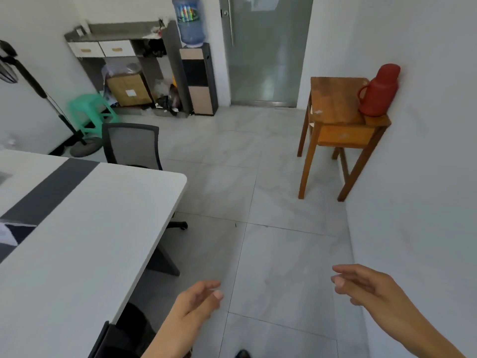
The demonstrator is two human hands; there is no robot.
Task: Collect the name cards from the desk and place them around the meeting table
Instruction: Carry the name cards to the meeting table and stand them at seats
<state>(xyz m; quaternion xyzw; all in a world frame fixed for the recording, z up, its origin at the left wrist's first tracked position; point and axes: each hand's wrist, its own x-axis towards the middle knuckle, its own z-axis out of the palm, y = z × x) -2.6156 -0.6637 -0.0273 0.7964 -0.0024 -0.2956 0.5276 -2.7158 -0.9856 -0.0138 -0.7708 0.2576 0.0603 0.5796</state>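
Observation:
The white meeting table (103,228) with a dark stripe fills the left side of the view. No name cards show anywhere. My left hand (196,301) hangs over the tiled floor just right of the table's near corner, fingers loosely apart and holding nothing. My right hand (366,285) is out to the right near the wall, also holding nothing, fingers spread. A small wooden desk (335,99) stands against the right wall ahead.
A red thermos (378,91) stands on the wooden desk. A grey mesh office chair (130,146) is tucked at the table's far end. Beyond are a green stool (90,112), a water dispenser (197,73), a cluttered cabinet (116,47) and a frosted glass door (265,47).

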